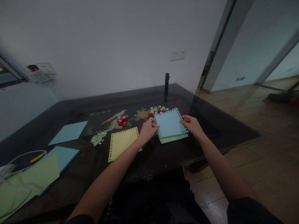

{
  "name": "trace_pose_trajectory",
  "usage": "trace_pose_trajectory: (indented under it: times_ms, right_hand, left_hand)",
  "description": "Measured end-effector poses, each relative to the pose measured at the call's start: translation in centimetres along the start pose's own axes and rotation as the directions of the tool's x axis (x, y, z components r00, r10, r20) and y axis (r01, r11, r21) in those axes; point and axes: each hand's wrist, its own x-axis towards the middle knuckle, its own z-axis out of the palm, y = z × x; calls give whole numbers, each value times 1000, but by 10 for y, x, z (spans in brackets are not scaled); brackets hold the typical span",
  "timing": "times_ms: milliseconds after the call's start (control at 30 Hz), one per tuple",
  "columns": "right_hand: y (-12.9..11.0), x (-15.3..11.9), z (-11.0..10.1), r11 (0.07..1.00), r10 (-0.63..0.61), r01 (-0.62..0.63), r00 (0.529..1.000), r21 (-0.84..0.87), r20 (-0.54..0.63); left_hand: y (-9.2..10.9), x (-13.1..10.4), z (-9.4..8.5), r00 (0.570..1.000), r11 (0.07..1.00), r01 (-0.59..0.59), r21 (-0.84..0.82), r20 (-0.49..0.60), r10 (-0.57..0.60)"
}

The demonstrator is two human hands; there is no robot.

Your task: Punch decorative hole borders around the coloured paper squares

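A light blue sheet of paper (168, 123) with small holes punched along its edges is raised a little above the table. My left hand (149, 128) pinches its left edge, and my right hand (192, 125) pinches its right edge. Beneath it shows part of a pale green punched sheet (174, 137). Left of my left hand lies a yellow sheet (122, 142) with holes along its edges. Just behind the blue sheet stands a cluster of small red, green and purple craft punches (160, 109). A smaller group of red and purple punches (121, 120) sits farther left.
Punched-out paper bits (98, 137) are heaped on the dark table (144, 168). More blue paper (68, 132) and green paper (30, 180) lie at left, with a white cable (22, 154) and a yellow stick (38, 157). A black upright cylinder (166, 87) stands at the back.
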Motion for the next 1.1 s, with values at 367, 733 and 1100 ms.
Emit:
trace_pose_trajectory:
  times_ms: [367, 733, 1100]
  right_hand:
    - [6, -1, -3, 956, 20, 22, 990, -291, 141]
    - [5, -3, 1, 913, -8, 56, 993, -405, 120]
    - [7, -4, 6, 848, -50, 90, 995, -523, 89]
  left_hand:
    - [-2, -7, 7, 993, 935, 11, 355, 109, -52]
    - [-9, -5, 9, 985, 908, 8, 419, 153, -79]
    - [-4, -6, 9, 984, 898, 16, 439, 154, -92]
